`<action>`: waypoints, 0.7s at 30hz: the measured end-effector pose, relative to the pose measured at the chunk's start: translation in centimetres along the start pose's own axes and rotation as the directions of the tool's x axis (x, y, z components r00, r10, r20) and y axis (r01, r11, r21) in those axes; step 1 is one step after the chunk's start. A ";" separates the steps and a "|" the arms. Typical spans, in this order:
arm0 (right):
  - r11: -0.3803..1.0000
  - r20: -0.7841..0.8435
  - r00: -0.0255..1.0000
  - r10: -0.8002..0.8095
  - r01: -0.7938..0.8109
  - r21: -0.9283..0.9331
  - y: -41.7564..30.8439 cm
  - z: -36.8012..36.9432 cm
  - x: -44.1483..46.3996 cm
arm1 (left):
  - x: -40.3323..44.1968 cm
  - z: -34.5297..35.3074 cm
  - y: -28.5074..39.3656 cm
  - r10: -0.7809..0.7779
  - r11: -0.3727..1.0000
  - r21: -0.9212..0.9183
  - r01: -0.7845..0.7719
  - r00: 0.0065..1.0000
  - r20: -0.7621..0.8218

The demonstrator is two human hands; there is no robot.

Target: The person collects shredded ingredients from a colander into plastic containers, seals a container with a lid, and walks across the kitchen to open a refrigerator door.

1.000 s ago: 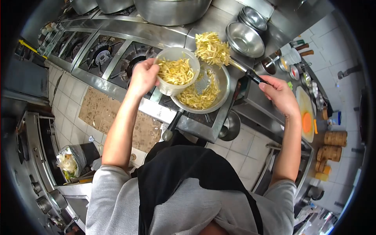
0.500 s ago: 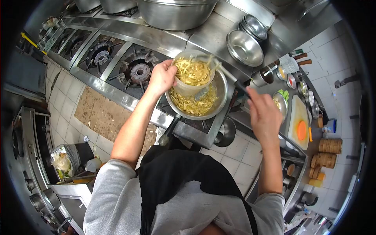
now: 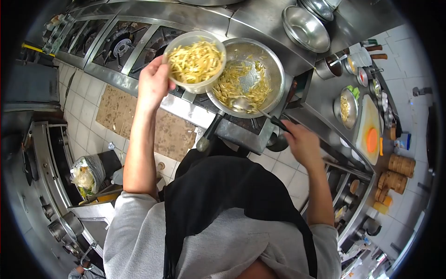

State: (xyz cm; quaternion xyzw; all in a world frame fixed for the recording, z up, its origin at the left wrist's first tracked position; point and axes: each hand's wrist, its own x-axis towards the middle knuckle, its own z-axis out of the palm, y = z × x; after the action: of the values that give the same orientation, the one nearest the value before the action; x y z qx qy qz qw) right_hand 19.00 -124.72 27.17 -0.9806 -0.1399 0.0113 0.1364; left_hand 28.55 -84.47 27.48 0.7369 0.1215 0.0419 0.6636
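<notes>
My left hand (image 3: 157,80) is closed on the rim of a translucent plastic tub (image 3: 194,85), which is heaped with pale yellow-green shreds (image 3: 196,60). Right of the tub, a steel colander-like bowl (image 3: 274,53) holds more shreds, spread over its lower part, with perforations showing in the middle. A pan handle (image 3: 211,132) sticks out beneath this bowl. My right hand (image 3: 299,139) grips the black handle (image 3: 278,123) of a ladle, whose metal head (image 3: 242,103) rests among the shreds in the bowl.
Gas burners (image 3: 122,47) run to the left. Steel bowls (image 3: 306,29) stand at the back right. On the right counter are a bowl of chopped food (image 3: 345,108), a cutting board (image 3: 365,122) with an orange piece and bamboo steamers (image 3: 400,166). A bagged bin (image 3: 88,176) stands lower left.
The tub has moved left, away from over the bowl, and is fuller than a second ago. The ladle, loaded with shreds a second ago, is now down in the bowl.
</notes>
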 end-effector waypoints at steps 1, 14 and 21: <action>0.996 0.077 0.997 0.026 -0.019 -0.092 -0.1 1.4 0.1 | -0.3 -0.8 -0.7 0.001 1.000 0.002 -0.001 1.000 -0.023; 0.975 -0.146 0.987 -0.063 0.030 -0.222 -1.0 4.0 4.1 | -5.0 -5.4 -3.7 -0.112 0.993 0.026 0.119 0.975 -0.190; 0.978 -0.276 0.959 -0.072 0.013 -0.208 -1.4 4.0 8.8 | -5.5 -5.2 -5.1 -0.129 0.991 0.023 0.133 0.981 -0.144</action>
State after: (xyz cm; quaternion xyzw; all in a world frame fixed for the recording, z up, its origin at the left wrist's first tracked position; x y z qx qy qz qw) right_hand 26.87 -119.97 23.86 -0.9778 -0.1406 -0.1458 0.0541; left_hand 21.46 -80.26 23.62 0.7332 0.2175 0.0486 0.6425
